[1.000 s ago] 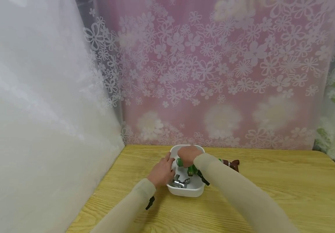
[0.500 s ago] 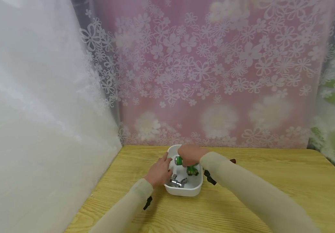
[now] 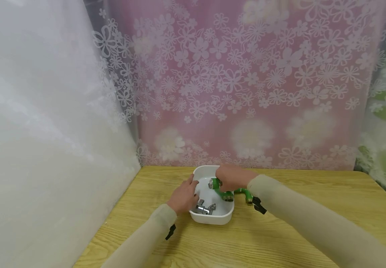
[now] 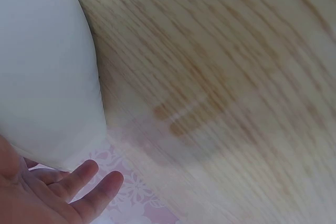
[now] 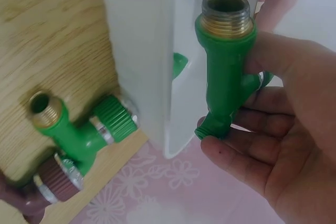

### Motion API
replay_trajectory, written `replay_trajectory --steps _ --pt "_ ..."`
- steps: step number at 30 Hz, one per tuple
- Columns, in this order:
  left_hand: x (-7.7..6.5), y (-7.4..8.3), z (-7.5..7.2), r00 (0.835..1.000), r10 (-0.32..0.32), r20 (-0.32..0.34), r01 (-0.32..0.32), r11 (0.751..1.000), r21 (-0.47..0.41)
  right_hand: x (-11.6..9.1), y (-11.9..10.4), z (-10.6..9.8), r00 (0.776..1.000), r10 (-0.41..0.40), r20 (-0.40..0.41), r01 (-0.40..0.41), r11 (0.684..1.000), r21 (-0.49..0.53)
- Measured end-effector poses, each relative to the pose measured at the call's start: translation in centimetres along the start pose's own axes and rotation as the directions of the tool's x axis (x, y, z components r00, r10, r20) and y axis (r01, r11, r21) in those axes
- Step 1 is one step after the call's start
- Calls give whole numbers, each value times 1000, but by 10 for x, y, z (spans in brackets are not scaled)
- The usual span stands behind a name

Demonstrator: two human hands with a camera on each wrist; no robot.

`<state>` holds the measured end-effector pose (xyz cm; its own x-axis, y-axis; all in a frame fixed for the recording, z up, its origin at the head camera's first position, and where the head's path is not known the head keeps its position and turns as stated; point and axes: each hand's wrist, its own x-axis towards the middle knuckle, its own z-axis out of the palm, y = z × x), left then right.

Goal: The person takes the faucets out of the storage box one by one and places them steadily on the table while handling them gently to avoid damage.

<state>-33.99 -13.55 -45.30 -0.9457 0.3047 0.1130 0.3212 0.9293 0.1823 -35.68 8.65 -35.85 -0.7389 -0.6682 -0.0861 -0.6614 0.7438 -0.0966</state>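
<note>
Green pipe fitting, over the white tub's right side, is grasped by the right hand; left hand grips the left wall; seemingly mid-transfer, the next move calls for clearing the rim

Your left forearm extends inward from the lower left and your right forearm from the lower right, both in cream sleeves. Your left hand lies with fingers extended and slightly spread. Your right hand, back uppermost, bends its fingers in a grip, near the left.
</note>
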Motion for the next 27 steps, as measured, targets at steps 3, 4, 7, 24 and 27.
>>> replay_trajectory --steps 3,4,7,24,27 --pt "1 1 0 1000 -7 17 7 1000 2 -10 6 0 1000 -7 -12 7 1000 4" --pt "1 1 -1 1000 -9 22 9 1000 2 -13 7 0 1000 -4 -14 4 1000 4" --pt "1 1 -2 1000 -11 29 11 1000 5 -22 11 0 1000 -11 -23 11 1000 1" --pt "1 0 -1 999 -29 40 29 1000 4 -58 48 10 996 -24 -82 25 1000 6" --pt "1 0 -1 998 -32 44 32 999 7 -62 53 11 997 -5 -74 6 1000 11"
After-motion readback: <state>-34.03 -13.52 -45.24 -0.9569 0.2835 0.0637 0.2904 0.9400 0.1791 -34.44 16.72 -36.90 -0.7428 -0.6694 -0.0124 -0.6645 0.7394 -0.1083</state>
